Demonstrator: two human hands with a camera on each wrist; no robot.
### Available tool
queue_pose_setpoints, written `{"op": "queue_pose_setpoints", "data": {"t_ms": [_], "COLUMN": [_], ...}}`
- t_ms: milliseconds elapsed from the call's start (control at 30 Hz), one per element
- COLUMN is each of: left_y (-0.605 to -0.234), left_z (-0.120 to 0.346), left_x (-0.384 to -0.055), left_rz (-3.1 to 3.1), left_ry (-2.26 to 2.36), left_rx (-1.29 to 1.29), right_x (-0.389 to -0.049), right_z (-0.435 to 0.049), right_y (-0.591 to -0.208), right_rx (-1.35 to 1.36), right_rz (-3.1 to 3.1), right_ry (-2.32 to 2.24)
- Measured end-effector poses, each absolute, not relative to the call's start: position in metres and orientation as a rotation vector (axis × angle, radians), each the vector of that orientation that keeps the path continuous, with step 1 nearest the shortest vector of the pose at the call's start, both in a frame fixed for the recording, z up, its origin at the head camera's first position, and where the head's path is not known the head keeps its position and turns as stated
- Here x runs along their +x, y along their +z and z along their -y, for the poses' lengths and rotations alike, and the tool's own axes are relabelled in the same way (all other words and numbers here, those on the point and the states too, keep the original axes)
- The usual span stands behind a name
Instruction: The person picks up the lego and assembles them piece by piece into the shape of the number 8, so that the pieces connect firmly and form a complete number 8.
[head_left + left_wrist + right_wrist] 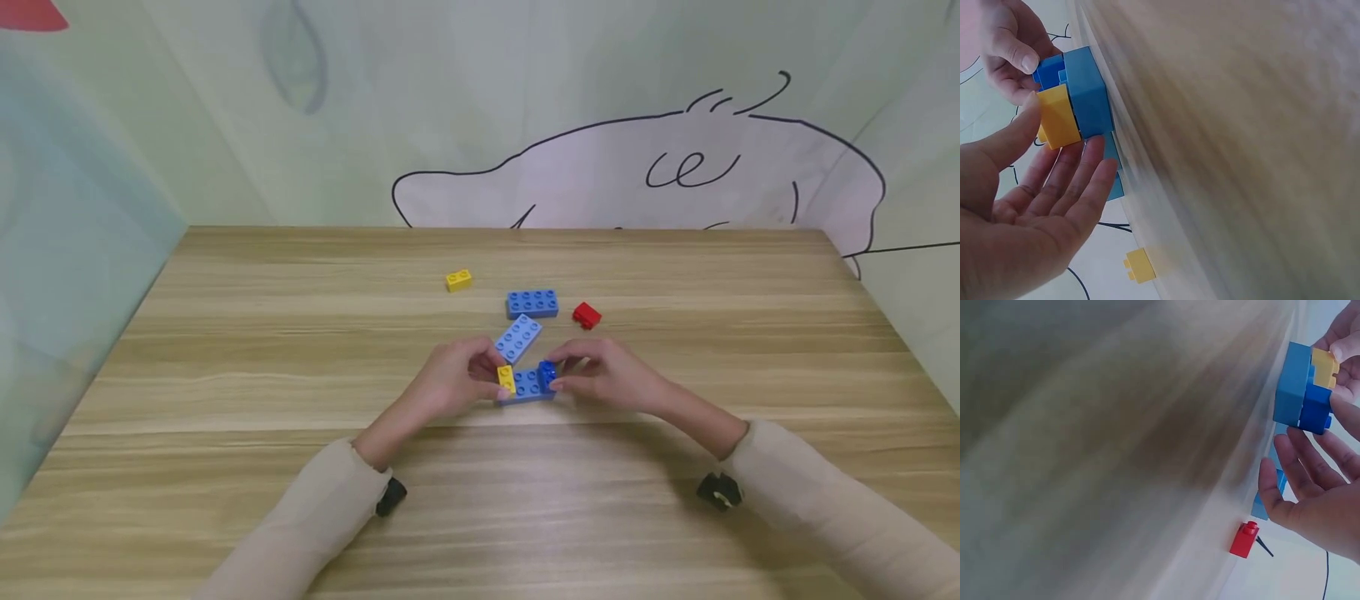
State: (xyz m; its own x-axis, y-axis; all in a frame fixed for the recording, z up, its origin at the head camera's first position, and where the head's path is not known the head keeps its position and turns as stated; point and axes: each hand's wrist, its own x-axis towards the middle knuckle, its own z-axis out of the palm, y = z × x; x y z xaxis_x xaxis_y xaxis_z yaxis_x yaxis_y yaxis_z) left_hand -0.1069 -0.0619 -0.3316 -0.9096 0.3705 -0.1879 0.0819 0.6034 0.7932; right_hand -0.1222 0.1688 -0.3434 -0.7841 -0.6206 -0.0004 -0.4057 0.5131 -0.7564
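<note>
A blue building brick (528, 385) lies on the table in front of me, with a small yellow brick (506, 379) across its left end and a small dark blue brick (547, 377) across its right end. My left hand (456, 379) pinches the yellow brick between thumb and fingers. On the other side, my right hand (621, 375) pinches the dark blue one. Bare studs show between the two small bricks. In the right wrist view the dark blue brick (1315, 409) sits against the studded side of the blue brick (1292, 384).
Just behind the stack, a light blue brick (519, 338) lies at a slant, near another blue brick (532, 305). To their right a red brick (587, 315) lies on its side. Farther back on the wooden table (300, 333) is a second yellow brick (458, 281).
</note>
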Motion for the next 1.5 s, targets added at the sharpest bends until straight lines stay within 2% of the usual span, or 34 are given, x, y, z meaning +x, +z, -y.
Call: {"op": "queue_pose_setpoints", "data": {"t_ms": [333, 967, 1500], "left_y": [-0.333, -0.334, -0.332], "left_z": [0.062, 0.063, 0.063], "left_x": [-0.107, -0.108, -0.107], "left_rz": [-2.495, -2.486, -2.486], "left_ry": [1.213, 1.22, 1.199], "left_rx": [0.363, 0.376, 0.369], "right_x": [-0.137, -0.172, -0.173], "right_z": [-0.172, -0.147, -0.147], "right_y": [-0.334, -0.34, -0.343], "right_rx": [-0.821, -0.894, -0.93], "right_rz": [-2.339, -2.513, -2.506], "right_ry": [-1.085, -1.084, -1.015]}}
